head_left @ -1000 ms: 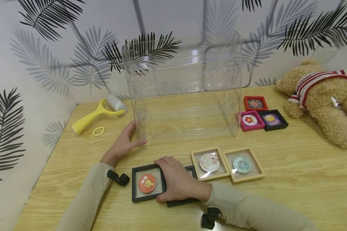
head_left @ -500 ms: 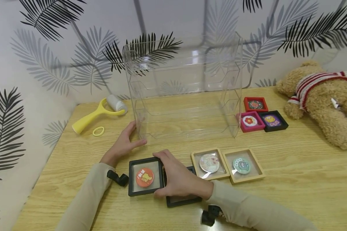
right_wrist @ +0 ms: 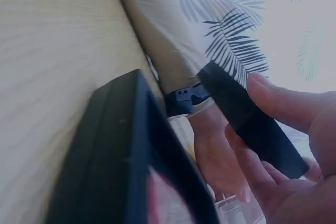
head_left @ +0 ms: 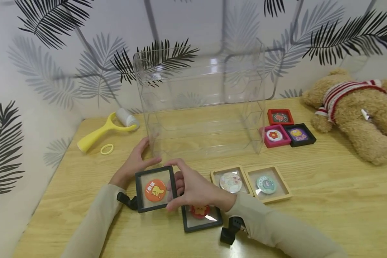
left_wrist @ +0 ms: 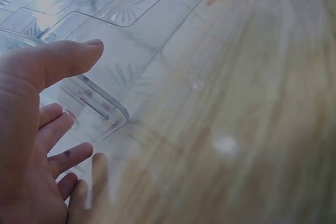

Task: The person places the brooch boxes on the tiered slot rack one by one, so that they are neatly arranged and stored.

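Observation:
My right hand (head_left: 201, 190) pinches a black square display frame (head_left: 154, 190) by its right side, thumb below and fingers above. An orange thumbs-up badge shows inside it. The frame is tilted up above the table, and its black edge (right_wrist: 252, 119) shows between thumb and fingers in the right wrist view. A second black frame (head_left: 200, 212) with a red badge lies partly under that hand. My left hand (head_left: 132, 166) is beside the front left corner of a clear acrylic shelf (head_left: 200, 107), thumb and fingers relaxed. Whether its fingers touch the shelf, I cannot tell.
Two light wooden frames (head_left: 267, 184) with badges lie right of my right hand. Several small coloured frames (head_left: 275, 135) sit by the shelf's right side. A teddy bear (head_left: 358, 104) lies far right. A yellow slingshot-shaped handle (head_left: 98, 135), a yellow ring (head_left: 107, 149) and a white-grey cylinder (head_left: 127, 118) are at left.
My right hand has lifted the black frame with the orange badge off the table and tilted it up, slightly left and forward. More of the second black frame shows. The left hand stays put.

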`<state>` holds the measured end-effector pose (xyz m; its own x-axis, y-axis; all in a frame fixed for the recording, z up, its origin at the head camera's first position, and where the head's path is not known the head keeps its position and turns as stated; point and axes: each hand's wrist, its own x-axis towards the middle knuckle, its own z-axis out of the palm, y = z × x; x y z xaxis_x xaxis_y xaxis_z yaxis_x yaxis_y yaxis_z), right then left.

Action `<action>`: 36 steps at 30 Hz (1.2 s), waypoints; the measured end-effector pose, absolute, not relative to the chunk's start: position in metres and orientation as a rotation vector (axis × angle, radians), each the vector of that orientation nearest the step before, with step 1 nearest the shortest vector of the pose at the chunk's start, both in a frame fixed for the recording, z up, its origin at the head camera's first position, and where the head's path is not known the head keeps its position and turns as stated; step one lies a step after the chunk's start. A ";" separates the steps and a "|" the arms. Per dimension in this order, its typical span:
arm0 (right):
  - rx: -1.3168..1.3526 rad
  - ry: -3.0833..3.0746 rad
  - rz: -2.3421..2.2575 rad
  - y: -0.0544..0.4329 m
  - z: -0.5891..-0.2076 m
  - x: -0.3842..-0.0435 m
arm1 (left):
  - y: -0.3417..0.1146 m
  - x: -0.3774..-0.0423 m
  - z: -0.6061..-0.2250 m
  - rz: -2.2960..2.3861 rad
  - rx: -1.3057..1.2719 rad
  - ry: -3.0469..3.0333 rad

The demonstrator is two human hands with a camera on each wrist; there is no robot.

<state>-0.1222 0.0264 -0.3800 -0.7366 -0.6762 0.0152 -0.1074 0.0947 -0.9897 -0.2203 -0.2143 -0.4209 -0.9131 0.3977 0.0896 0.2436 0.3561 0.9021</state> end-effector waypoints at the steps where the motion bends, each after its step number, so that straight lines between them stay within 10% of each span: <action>1: -0.782 1.923 -1.691 0.026 -0.380 -0.123 | -0.215 -0.220 -0.421 1.602 0.587 2.465; 18: -0.951 2.253 -1.667 0.024 -0.341 -0.148 | -0.221 -0.225 -0.428 1.622 0.623 2.457; 36: -0.782 2.822 -1.703 0.072 -0.207 -0.223 | -0.217 -0.221 -0.425 1.677 0.634 2.400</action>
